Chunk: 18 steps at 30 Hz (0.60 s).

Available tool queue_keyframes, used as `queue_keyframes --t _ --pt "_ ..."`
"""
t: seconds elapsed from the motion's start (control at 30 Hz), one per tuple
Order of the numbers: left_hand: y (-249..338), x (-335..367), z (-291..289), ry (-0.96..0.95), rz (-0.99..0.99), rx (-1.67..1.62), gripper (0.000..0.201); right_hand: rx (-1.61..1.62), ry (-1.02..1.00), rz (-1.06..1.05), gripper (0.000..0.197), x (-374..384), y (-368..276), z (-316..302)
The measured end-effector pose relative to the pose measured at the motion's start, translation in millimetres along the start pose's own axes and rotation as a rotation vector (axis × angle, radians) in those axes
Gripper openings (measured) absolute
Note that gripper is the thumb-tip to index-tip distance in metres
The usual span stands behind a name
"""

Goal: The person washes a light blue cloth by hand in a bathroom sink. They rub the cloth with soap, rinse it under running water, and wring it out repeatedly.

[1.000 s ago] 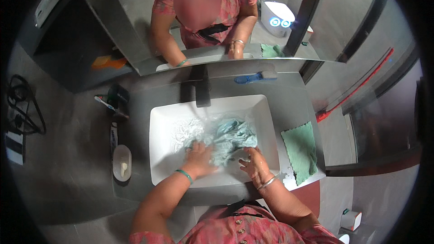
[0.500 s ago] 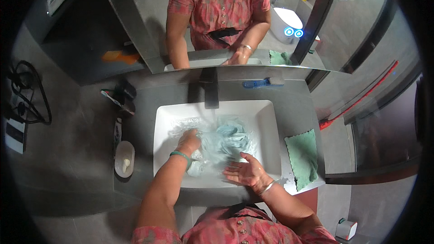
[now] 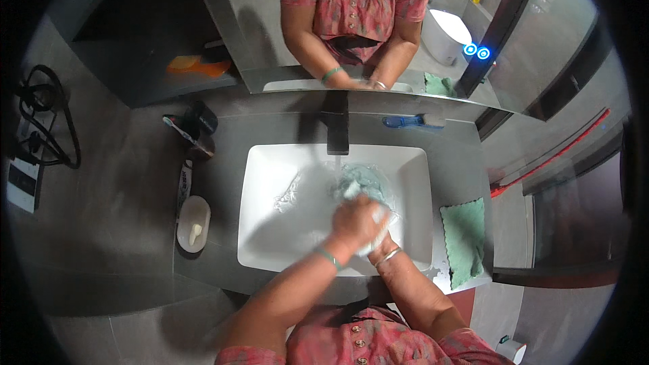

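Observation:
My left hand (image 3: pixel 356 223) is closed over a whitish wet cloth (image 3: pixel 380 225), its fingers slightly blurred. My right hand (image 3: pixel 385 245) lies against the same cloth from the right, mostly covered by it and by my left hand. Both are over the right half of a white rectangular sink (image 3: pixel 251 213). Just beyond them a pale blue-green cloth (image 3: pixel 365 181) lies bunched in the water. A dark faucet (image 3: pixel 337 132) stands at the sink's back, a thin stream running from it.
Left of the sink are a soap dish (image 3: pixel 194 238) with a small soap piece, a tube (image 3: pixel 184 182) and a dark cup (image 3: pixel 203 140) with a toothbrush. A blue-handled brush (image 3: pixel 405 122) lies behind; a green cloth (image 3: pixel 465 240) lies right. A mirror (image 3: pixel 263 47) rises behind.
My hands, apart before, have come together around the whitish cloth. My left hand has moved right across the sink. The pale cloth in the water is less spread out. The view has shifted slightly.

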State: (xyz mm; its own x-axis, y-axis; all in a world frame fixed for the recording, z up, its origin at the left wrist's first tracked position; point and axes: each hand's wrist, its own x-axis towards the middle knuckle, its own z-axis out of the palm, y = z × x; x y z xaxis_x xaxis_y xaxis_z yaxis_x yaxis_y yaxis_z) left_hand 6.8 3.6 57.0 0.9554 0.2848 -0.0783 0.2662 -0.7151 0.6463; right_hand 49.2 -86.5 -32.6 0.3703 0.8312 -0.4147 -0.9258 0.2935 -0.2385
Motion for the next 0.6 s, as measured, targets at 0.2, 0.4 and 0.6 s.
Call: queue_keyframes --t 0.2,0.4,0.6 --pt "2 -20 15 0.418 0.087 -0.105 0.034 0.264 -0.162 -0.127 0.045 10 8 -32" --pt "1 -19 26 0.216 0.012 -0.079 0.035 0.056 -0.025 0.009 0.041 0 5 -35" --pt "-5 -18 24 0.463 0.073 -0.13 0.032 0.073 0.106 -0.036 0.04 16 9 -47"
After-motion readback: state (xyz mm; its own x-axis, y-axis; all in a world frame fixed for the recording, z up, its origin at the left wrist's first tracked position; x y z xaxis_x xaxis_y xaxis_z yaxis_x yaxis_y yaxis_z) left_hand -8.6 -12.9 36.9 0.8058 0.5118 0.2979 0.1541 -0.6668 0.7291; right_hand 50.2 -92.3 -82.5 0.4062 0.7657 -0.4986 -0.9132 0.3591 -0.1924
